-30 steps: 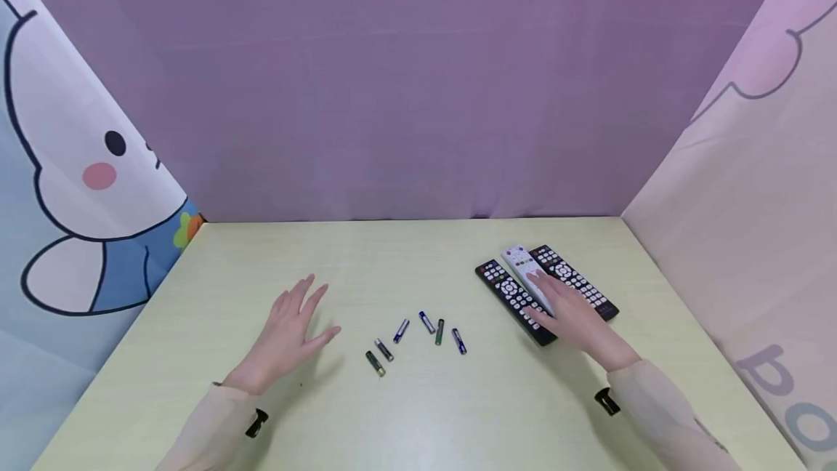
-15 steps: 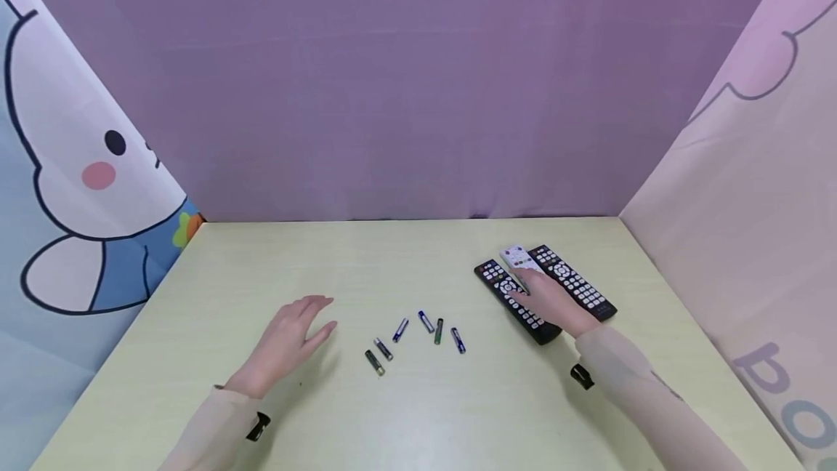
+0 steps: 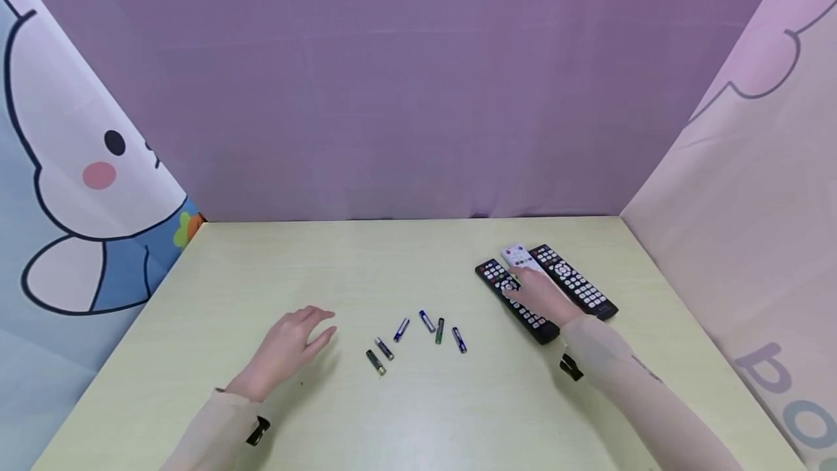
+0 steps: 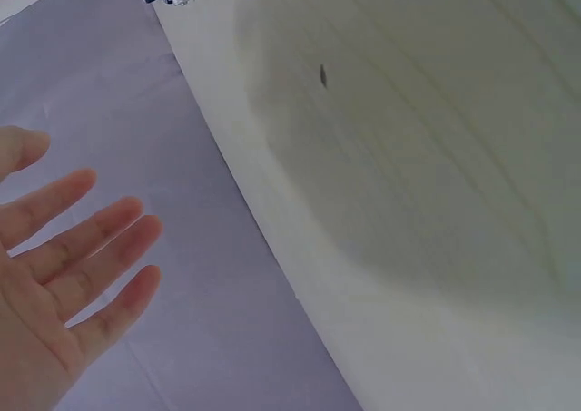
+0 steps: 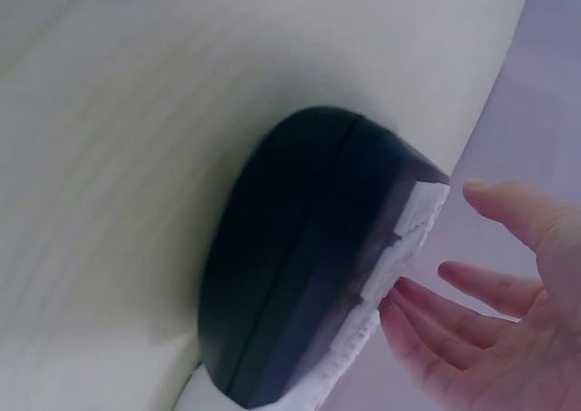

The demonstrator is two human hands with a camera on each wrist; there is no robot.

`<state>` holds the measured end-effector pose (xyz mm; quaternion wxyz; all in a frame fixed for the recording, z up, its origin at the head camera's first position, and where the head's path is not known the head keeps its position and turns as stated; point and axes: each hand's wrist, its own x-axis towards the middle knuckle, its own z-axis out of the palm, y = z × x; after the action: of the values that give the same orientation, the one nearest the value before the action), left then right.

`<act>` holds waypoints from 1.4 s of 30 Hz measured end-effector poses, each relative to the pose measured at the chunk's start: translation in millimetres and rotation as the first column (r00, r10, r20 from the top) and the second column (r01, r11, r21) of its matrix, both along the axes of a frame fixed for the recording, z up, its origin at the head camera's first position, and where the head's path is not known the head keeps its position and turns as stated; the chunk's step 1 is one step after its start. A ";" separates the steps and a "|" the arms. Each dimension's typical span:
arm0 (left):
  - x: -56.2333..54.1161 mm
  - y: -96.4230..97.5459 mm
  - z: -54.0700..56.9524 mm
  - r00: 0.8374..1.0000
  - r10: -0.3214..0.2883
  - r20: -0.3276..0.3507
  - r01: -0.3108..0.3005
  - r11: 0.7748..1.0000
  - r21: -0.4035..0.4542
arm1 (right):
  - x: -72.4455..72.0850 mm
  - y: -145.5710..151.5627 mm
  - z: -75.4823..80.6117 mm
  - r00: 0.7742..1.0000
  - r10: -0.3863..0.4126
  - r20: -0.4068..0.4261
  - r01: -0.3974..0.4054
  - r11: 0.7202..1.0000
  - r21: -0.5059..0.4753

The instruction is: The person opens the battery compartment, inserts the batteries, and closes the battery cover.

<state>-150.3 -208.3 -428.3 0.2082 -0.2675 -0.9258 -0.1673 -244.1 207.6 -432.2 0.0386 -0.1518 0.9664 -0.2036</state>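
Empty left fingers [image 4: 86, 243] spread near 6 batteries [image 3: 402, 330]; empty right fingers [image 5: 495, 291] part over the white remote [image 3: 522, 259].

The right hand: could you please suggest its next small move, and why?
I would probably close the right hand around the leftmost remote, since it reaches over that remote, relaxed and holding nothing.

Left fingers [image 4: 86, 236] slightly apart, right fingers [image 5: 490, 288] loosely bent, both forearms [image 3: 212, 431] angled inward.
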 end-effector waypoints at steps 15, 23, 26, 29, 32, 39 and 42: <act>1.7 1.5 -5.9 1.000 0.007 0.011 -0.007 1.000 -0.016 | -1.8 -2.8 2.2 0.995 -0.052 0.082 0.049 0.998 0.044; 1.4 2.2 -8.9 1.000 -0.011 -0.002 0.010 1.000 -0.027 | -3.8 -7.7 -3.1 0.996 -0.057 0.069 0.052 0.996 0.076; 1.9 2.3 -9.8 1.000 -0.014 0.002 0.014 0.999 -0.036 | -2.4 -10.3 -3.8 0.995 -0.060 0.074 0.055 0.996 0.074; 2.3 2.9 -10.2 1.000 -0.009 0.015 0.009 0.999 -0.044 | -1.5 -12.4 -3.6 0.993 -0.079 0.089 0.073 0.995 0.071; 2.4 4.2 -10.0 0.999 -0.006 0.033 0.007 0.999 -0.049 | -1.5 -13.2 -2.3 0.988 -0.103 0.115 0.098 0.994 0.049; 2.6 7.8 -8.0 0.999 0.002 0.051 0.000 0.999 -0.052 | -2.5 -9.3 4.8 0.983 -0.155 0.097 0.162 0.984 -0.071; 2.8 9.7 -6.5 0.998 -0.002 0.055 0.004 0.999 -0.042 | 0.5 -6.1 11.3 0.973 -0.190 0.132 0.210 0.965 -0.157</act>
<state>-147.5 -198.6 -434.8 0.1769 -0.2686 -0.9341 -0.1551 -243.6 201.4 -421.0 0.0606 -0.0440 0.9521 -0.2966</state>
